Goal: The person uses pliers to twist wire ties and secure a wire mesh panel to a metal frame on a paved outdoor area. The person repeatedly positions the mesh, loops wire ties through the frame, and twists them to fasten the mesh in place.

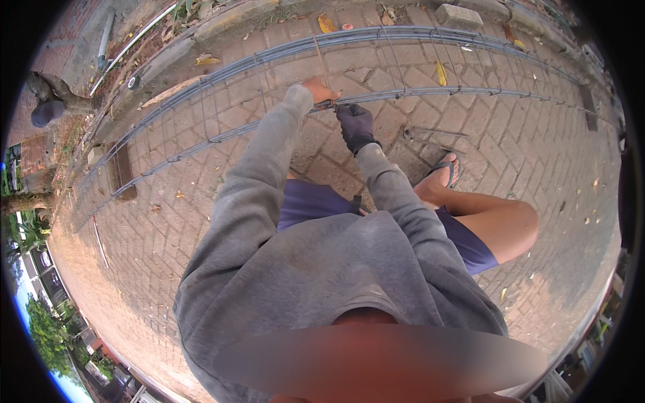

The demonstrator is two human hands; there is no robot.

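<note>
If the right hand [355, 126], curled closed, slips on the steel bar [386, 96], the left hand [319, 92] beside it, grip unclear, may get scraped.

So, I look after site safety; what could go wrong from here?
The left hand is bare and might be scratched by the metal frame; only the right hand wears a glove. The foot, in an open sandal, could be hurt if the frame tipped or slid.
</note>
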